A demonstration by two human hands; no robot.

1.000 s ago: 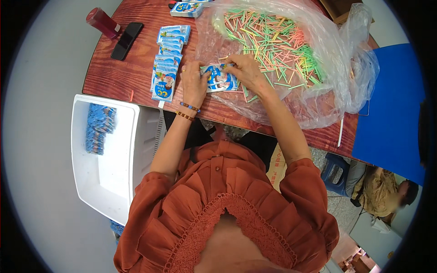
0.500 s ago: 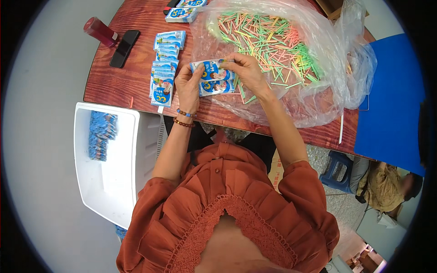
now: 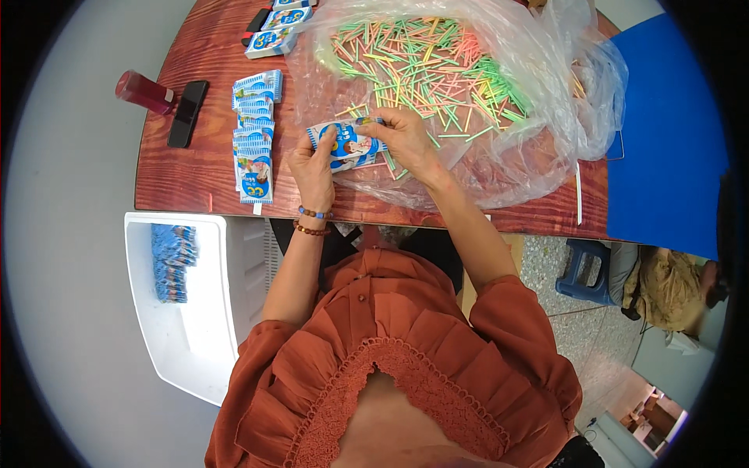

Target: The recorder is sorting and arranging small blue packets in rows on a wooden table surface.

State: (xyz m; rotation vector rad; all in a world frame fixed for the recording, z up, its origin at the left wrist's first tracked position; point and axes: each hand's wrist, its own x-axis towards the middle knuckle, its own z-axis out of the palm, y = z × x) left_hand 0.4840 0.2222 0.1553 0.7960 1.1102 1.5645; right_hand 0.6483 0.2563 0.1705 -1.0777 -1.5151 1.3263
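Between both hands is a small blue-and-white printed packet (image 3: 353, 143). My left hand (image 3: 314, 170) pinches its left end, thumb on top. My right hand (image 3: 404, 143) grips its upper right edge between thumb and fingers. Part of a similar packet shows just beneath its lower edge. To the left, an overlapping row of the same packets (image 3: 254, 140) runs along the table. Beyond my hands, many thin green, yellow and pink sticks (image 3: 425, 66) lie heaped on a clear plastic bag (image 3: 515, 175).
The red wooden table (image 3: 175, 175) carries a black phone (image 3: 188, 115), a dark red bottle (image 3: 145, 91) and stacked blue-and-white packs (image 3: 271, 42). A white bin (image 3: 199, 335) with blue packets stands at lower left. A blue board (image 3: 663, 148) is at right, near a blue stool (image 3: 583, 271) and another person (image 3: 669, 288).
The whole view has shifted, so the table items sit further left. The held packet now covers more of the packet beneath it. Both hands keep their grip.
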